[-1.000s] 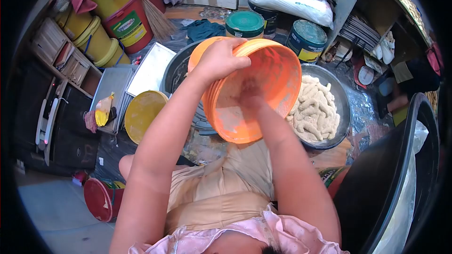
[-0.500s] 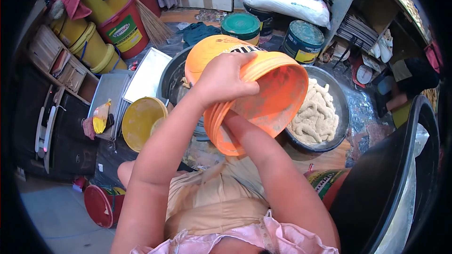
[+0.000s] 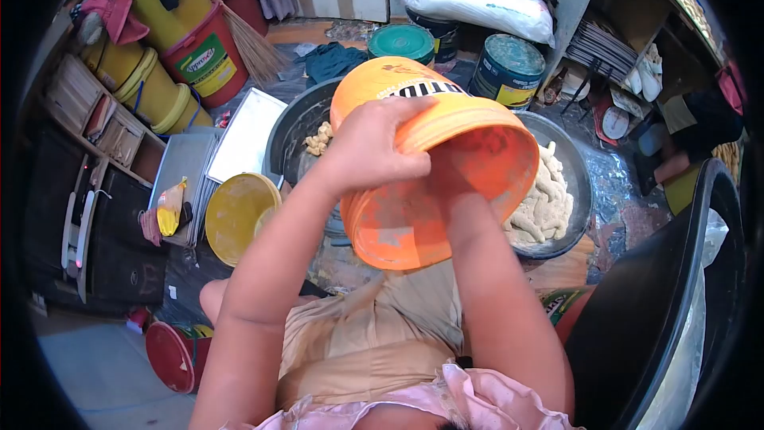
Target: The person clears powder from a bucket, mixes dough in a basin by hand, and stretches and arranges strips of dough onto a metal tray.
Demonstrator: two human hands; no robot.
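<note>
An orange bucket (image 3: 406,84) lies tilted on its side in front of me, its mouth turned toward me and to the right. Its rim is gripped by my left hand (image 3: 374,147), with the thumb over the edge. My right hand (image 3: 461,205) reaches inside the bucket, where shadow hides its fingers. Behind the bucket on the right, a dark basin (image 3: 585,191) holds pale, flour-dusted, dough-like pieces (image 3: 541,211). Partly covered by the bucket and my left arm, another dark basin (image 3: 280,131) has a few tan lumps (image 3: 320,139) in it.
A yellow container (image 3: 239,219) stands left of my arm, near stacked trays (image 3: 191,163). A large black tub (image 3: 637,310) rises close on my right. Lidded green pails (image 3: 509,64) stand at the back. Another person's arm (image 3: 671,169) shows at far right.
The bucket has shifted slightly right and turned so more of its inside faces me. My right hand has moved right within it. The tan lumps in the left basin are more exposed.
</note>
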